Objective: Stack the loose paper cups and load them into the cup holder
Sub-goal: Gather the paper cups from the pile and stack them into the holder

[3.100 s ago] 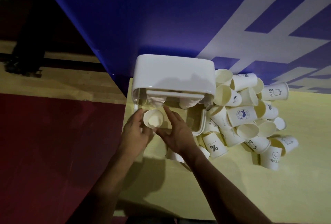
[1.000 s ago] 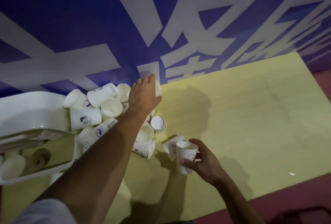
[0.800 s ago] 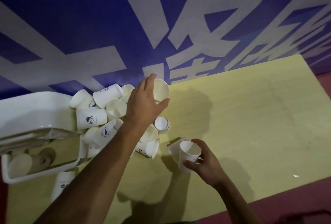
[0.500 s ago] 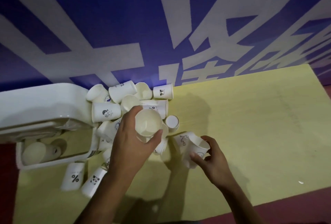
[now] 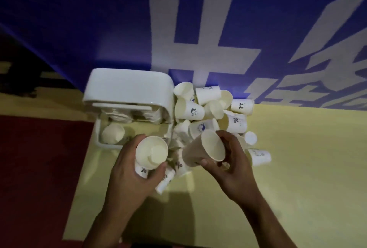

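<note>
Grips an upright cup (image 5: 152, 152) in the left hand (image 5: 127, 172), fingers curled round its wall, mouth facing the camera. Holds a tilted cup (image 5: 204, 150) in the right hand (image 5: 234, 166), thumb beneath, fingers over the rim, base pointing toward the other cup, close but apart. Works above loose cups (image 5: 210, 107) heaped on the yellow desk (image 5: 297, 168), touching the right side of the white cup holder (image 5: 127, 91).

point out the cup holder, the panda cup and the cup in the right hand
white plastic cup holder (image 5: 127, 87), head view, on its top cover
white paper cup with panda face (image 5: 241, 106), head view, on its printed side wall
plain paper cup (image 5: 212, 146) gripped by right hand (image 5: 235, 168), head view, inside its open mouth
</note>
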